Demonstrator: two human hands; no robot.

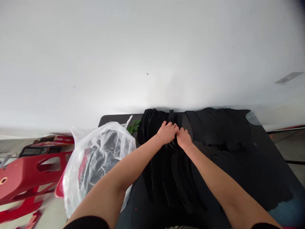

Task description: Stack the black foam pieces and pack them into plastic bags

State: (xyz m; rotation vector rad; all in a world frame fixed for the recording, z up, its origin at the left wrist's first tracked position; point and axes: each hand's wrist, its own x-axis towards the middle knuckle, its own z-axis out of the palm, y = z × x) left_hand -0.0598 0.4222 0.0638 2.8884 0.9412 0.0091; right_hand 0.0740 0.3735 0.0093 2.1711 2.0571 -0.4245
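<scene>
Rows of overlapping black fabric pieces [150, 127] lie on a dark table, some with thin pale edges. My left hand [167, 132] rests on the back row with its fingers curled around the cloth edges. Close beside it, fingertips almost touching, my right hand [184, 138] is closed on the same pieces. A short black strip [171, 115] stands up just behind the left hand. Flatter dark grey-black cloth pieces [216, 125] spread out to the right. Another row of black pieces [176, 178] hangs toward me, in front of the hands.
Left of the cloth, a translucent plastic bag [102, 159] holds dark contents. Green leaves [133, 127] lie between bag and cloth. A red plastic stool [35, 171] lies at far left. The table [264, 149] meets a white wall [152, 57] at the back.
</scene>
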